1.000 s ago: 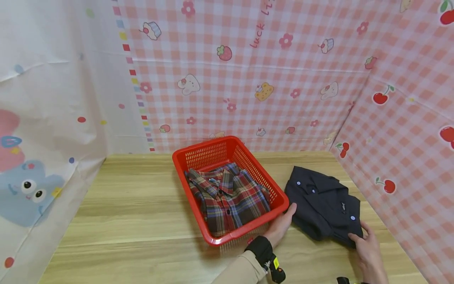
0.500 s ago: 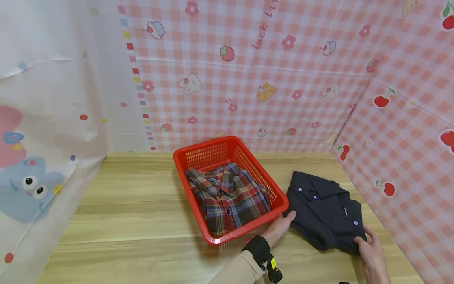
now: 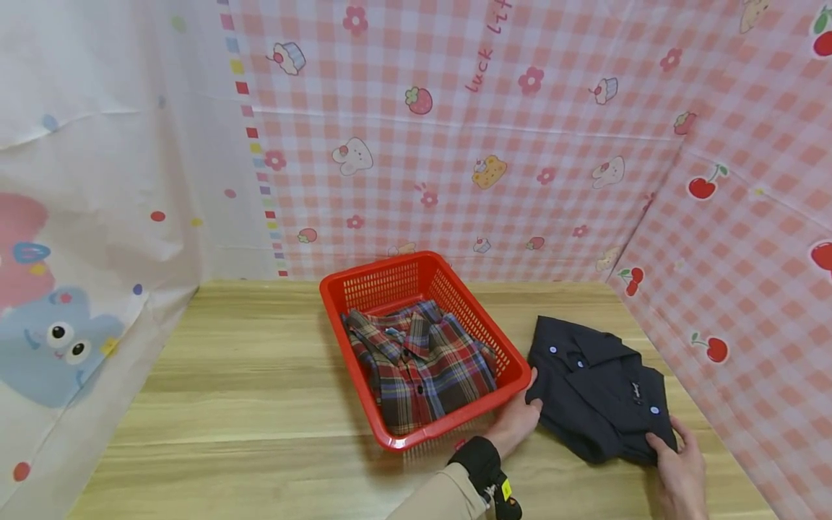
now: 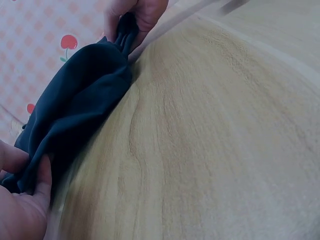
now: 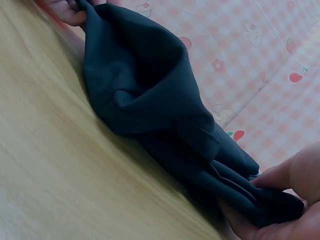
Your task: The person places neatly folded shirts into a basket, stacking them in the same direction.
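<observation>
A folded dark navy shirt (image 3: 594, 390) with pale buttons lies on the table right of a red basket (image 3: 448, 419). My left hand (image 3: 516, 420) pinches its left edge beside the basket's near right corner. At the shirt's lower right corner, my right hand (image 3: 680, 462) grips the cloth between thumb and fingers. Both wrist views show the dark cloth (image 4: 82, 95) bunched and slightly raised along its near side, a hand at each end. Inside the basket rests a folded plaid shirt (image 3: 422, 368), collar toward the back.
The wooden table (image 3: 247, 390) extends to the left of the basket and in front of it. A pink checked cloth wall (image 3: 442, 144) stands behind and continues down the right side. A white patterned sheet (image 3: 130, 238) hangs on the left.
The navy shirt has shifted slightly toward me and to the right, its near edge still in my hands. My left fingers have closed on its left edge. The basket and plaid shirt stay put.
</observation>
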Tool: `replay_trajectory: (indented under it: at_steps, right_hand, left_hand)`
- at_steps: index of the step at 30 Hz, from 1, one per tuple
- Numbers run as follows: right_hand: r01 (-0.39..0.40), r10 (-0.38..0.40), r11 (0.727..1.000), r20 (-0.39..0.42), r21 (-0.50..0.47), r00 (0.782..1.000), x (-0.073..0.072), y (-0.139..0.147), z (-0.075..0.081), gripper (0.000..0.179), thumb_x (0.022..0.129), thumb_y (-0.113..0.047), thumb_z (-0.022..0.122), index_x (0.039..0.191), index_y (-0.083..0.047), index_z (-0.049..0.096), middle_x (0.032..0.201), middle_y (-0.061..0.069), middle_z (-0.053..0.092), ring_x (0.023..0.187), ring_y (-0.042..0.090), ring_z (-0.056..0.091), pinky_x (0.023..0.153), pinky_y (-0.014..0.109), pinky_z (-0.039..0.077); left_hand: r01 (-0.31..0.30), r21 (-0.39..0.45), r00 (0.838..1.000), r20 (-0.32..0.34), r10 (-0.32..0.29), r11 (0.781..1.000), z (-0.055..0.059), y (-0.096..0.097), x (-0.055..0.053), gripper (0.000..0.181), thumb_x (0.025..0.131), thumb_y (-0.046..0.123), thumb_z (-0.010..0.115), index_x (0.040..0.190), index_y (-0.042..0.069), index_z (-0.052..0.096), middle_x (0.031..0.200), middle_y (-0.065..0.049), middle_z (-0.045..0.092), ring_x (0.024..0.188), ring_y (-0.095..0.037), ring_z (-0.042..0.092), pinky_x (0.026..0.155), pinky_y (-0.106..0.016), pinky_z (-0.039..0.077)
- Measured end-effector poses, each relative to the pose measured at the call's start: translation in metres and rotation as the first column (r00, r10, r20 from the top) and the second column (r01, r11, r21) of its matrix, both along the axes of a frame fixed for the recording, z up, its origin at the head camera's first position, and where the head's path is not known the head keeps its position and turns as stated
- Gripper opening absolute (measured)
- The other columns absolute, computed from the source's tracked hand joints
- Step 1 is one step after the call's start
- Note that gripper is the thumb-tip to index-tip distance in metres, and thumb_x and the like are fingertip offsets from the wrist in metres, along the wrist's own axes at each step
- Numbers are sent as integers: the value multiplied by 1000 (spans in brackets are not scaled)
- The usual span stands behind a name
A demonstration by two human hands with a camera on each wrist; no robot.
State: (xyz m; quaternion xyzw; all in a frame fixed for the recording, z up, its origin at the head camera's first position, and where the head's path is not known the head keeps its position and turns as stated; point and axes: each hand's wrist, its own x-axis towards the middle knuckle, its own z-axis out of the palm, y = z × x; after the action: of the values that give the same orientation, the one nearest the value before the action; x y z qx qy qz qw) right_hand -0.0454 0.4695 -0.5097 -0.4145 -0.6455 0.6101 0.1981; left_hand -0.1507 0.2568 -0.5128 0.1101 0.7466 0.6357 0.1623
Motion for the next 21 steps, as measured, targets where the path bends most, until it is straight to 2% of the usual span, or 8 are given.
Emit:
replay_trajectory:
  at_steps: [6, 8, 10, 13, 15, 17, 20, 21]
  right_hand:
    - [19, -20, 997, -10, -71, 1000, -1, -1, 2, 72, 90, -15, 60, 152, -15, 24, 74, -29, 51, 67, -15, 53, 62, 5, 46]
    - [18, -17, 998, 8, -63, 1000, -3, -2, 3, 72, 90, -16, 60, 153, -16, 24, 90, -23, 55, 70, -18, 51, 64, 5, 45]
    - [26, -25, 998, 16, -64, 1000, -5, -3, 3, 71, 91, -15, 58, 153, -18, 24, 116, -11, 56, 73, -20, 48, 66, 4, 44]
    - [53, -53, 997, 6, -65, 999, -6, -5, 3, 69, 91, -12, 57, 152, -20, 26, 145, 1, 35, 80, -22, 45, 69, 2, 42]
    - [91, -96, 991, -43, -103, 994, -6, -7, 4, 67, 90, -8, 56, 151, -21, 30, 143, 0, 39, 81, -21, 46, 68, 2, 42]
    - [113, -132, 982, -124, -149, 983, -6, -8, 4, 68, 89, -3, 57, 150, -19, 32, 133, -7, 48, 81, -19, 49, 68, 3, 44]
    - [133, -191, 962, -244, -237, 951, -8, -9, 6, 67, 87, 5, 57, 147, -17, 36, 120, -18, 51, 81, -17, 54, 68, 5, 46]
    - [130, -196, 961, -269, -243, 943, -9, -10, 7, 68, 87, 5, 57, 147, -16, 37, 123, -15, 51, 83, -15, 55, 69, 5, 46]
  left_hand:
    - [-21, -16, 1000, -3, 21, 1000, 2, 1, 1, 55, 88, 7, 55, 141, 17, 48, 147, -5, 40, 136, -23, 29, 111, -47, 25]
    - [-16, -10, 1000, 2, 16, 1000, 3, 0, 2, 55, 88, 7, 55, 142, 17, 47, 148, -5, 39, 136, -23, 28, 111, -46, 25]
    - [-8, -12, 1000, 17, 8, 1000, 3, 0, 2, 56, 89, 8, 56, 143, 20, 46, 149, -3, 37, 137, -21, 26, 111, -45, 24]
    - [3, -26, 1000, 18, -3, 1000, 4, 0, 2, 58, 88, 9, 56, 144, 23, 44, 150, -1, 36, 137, -18, 25, 112, -45, 24]
    - [10, -36, 1000, 16, -9, 999, 5, 1, 3, 59, 88, 9, 55, 144, 26, 43, 150, 0, 36, 137, -17, 25, 112, -44, 24]
    - [15, -37, 1000, 8, -15, 999, 6, 1, 3, 60, 88, 8, 55, 145, 26, 43, 150, 0, 36, 137, -16, 26, 111, -44, 25]
    - [20, -43, 1000, -10, -20, 999, 8, 3, 3, 62, 88, 6, 54, 145, 27, 42, 150, 0, 36, 137, -15, 26, 111, -43, 26]
    - [19, -45, 1000, -20, -20, 999, 8, 4, 3, 62, 88, 6, 54, 145, 27, 42, 150, 0, 36, 137, -15, 26, 111, -42, 26]
